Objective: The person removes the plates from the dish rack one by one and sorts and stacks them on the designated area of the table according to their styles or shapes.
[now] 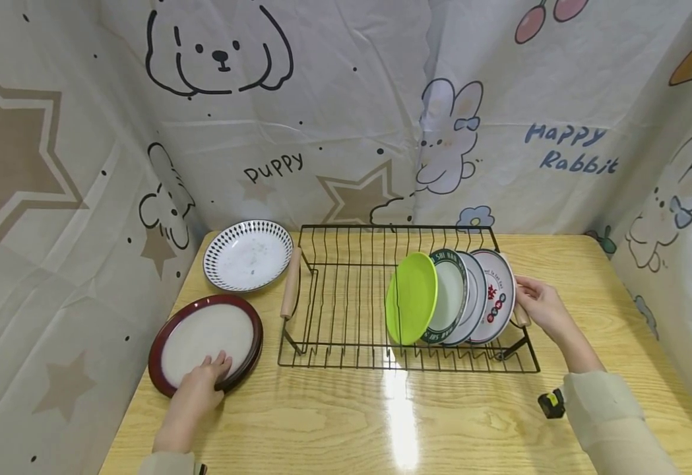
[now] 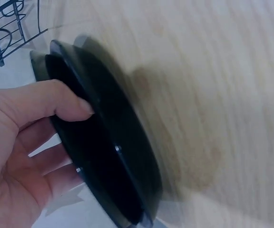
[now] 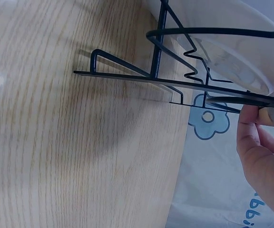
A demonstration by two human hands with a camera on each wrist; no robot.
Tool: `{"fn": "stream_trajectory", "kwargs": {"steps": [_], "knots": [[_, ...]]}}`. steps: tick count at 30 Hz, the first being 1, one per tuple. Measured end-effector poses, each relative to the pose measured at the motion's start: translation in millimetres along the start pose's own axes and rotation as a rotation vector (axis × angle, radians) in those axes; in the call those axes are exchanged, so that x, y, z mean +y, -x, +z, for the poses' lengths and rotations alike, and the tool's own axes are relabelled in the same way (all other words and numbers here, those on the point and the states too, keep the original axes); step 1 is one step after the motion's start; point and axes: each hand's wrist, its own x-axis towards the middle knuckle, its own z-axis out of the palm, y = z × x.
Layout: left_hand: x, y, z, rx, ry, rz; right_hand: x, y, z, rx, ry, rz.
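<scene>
pinching with left hand (image 1: 199, 386) the upper cream-faced, maroon-rimmed round plate (image 1: 208, 335), thumb under rim, fingers on face; lying at 8 o'clock in head view, over a second dark round plate (image 2: 132, 147). holding with right hand (image 1: 541, 307), fingers bent, the pale wooden handle (image 1: 522, 316) at 3 o'clock of black wire rack (image 1: 396, 227). possible faults: dragging both plates by catching both rims; slipping from one-edge pinch; toppling lime-green round plate (image 1: 412, 300) by jolting rack.
</scene>
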Motion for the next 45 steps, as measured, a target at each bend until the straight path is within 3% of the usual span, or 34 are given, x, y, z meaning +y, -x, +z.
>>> {"fn": "stream_trajectory", "kwargs": {"steps": [11, 25, 34, 38, 45], "knots": [[-0.4, -5.2, -11.4, -0.133, -0.013, -0.024, -0.9, 0.7, -0.2, 0.007, 0.009, 0.003], [-2.8, -2.2, -13.7, -0.145, 0.016, 0.002, -1.2, 1.8, -1.7, 0.002, 0.003, -0.004], [-1.0, -5.7, -18.9, -0.164, 0.064, -0.025, -1.1, 1.8, -1.6, -0.002, 0.006, -0.005], [5.2, -14.4, -29.3, -0.084, 0.090, -0.009, -1.7, 2.5, -2.1, -0.003, 0.015, 0.003], [31.7, -38.5, -63.3, 0.264, 0.189, -0.025, -1.8, 2.0, -1.6, -0.004, 0.014, 0.003]]}}
